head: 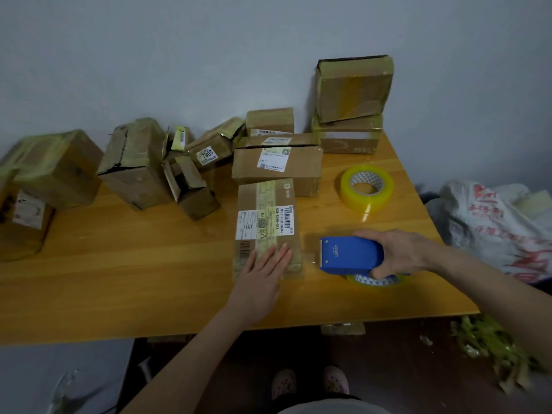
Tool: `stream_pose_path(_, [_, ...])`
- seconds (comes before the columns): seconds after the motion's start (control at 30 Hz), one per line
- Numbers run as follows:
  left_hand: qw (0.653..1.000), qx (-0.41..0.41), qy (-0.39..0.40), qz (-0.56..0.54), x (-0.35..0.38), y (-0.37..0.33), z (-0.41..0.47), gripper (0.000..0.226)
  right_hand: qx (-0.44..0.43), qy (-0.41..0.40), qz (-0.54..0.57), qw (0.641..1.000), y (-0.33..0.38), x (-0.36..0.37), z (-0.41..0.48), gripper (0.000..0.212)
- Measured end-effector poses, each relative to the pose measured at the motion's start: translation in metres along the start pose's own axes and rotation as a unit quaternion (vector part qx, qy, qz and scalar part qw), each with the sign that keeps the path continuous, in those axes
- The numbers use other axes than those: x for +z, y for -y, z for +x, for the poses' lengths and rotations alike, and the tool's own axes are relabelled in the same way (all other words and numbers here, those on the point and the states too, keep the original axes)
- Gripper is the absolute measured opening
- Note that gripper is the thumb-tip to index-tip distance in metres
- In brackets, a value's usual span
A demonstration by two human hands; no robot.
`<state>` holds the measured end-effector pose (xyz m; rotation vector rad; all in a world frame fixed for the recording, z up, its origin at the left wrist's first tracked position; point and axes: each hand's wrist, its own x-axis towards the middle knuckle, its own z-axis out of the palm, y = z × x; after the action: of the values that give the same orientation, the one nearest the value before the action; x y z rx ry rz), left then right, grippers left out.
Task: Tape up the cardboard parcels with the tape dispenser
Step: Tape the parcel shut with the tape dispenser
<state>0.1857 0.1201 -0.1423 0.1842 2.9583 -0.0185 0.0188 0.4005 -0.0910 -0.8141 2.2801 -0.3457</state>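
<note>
Our left hand (263, 274) lies flat, fingers straight, on the near end of the parcel (265, 222), which rests on the table (119, 279). Just right of these fingers a clear strip of tape (310, 258) reaches from the parcel's edge to the blue dispenser (351, 254). Our right hand (400, 252) grips the dispenser's body with curled fingers. Beyond the right fingers stands a spare roll (366, 188). Further out, more parcels (277, 165) crowd along the wall (209, 55).

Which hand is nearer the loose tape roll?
Right: the right hand, holding the dispenser, is in front of the roll; the left hand lies on the parcel, farther left.
</note>
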Motion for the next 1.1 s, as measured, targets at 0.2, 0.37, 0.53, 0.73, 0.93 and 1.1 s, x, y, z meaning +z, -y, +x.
stream_pose_path(0.2, [1.000,0.001,-0.003,-0.023,-0.005,-0.001,0.000,0.073,0.002,0.024,-0.100,0.995,0.020,-0.006,0.007,0.076])
stream_pose_path(0.37, [0.999,0.005,-0.004,-0.034,-0.004,0.000,-0.001,0.075,0.027,0.065,-0.148,0.986,0.050,-0.004,0.025,0.072])
stream_pose_path(0.53, [0.999,0.008,-0.015,-0.040,-0.004,0.000,0.000,0.074,0.040,0.076,-0.147,0.985,0.065,-0.010,0.036,0.067])
stream_pose_path(0.73, [0.999,0.007,-0.021,-0.039,-0.003,-0.001,-0.002,0.075,0.050,0.103,-0.155,0.981,0.085,-0.025,0.038,0.061])
stream_pose_path(0.93, [0.999,0.003,-0.014,-0.038,-0.004,-0.002,-0.001,0.076,0.070,0.108,-0.197,0.972,0.101,-0.030,0.037,0.063])
stream_pose_path(1.1, [0.999,0.007,-0.011,-0.046,-0.006,-0.002,-0.001,0.075,0.065,0.093,-0.207,0.972,0.097,-0.026,0.030,0.062])
